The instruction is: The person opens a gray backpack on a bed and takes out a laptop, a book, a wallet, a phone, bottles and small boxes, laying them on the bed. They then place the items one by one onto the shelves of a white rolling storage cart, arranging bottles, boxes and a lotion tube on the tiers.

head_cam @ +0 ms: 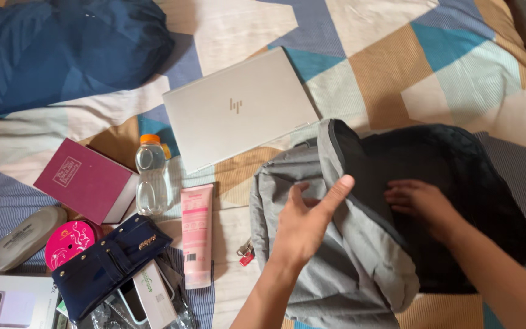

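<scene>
Head view, looking down on a patterned bedspread. A grey backpack lies at about 5 o'clock of the frame, its flap folded back to expose the black interior. The left hand lifts the grey flap at its edge, thumb raised and fingers curled loosely on the fabric. The right hand rests flat inside the black interior, fingers spread and holding nothing. At 12 o'clock of the backpack lies a closed silver laptop. At 9 o'clock stand out a pink tube, a clear water bottle with an orange cap, a maroon book and a navy pouch. A dark blue pillow occupies 10 o'clock of the frame.
</scene>
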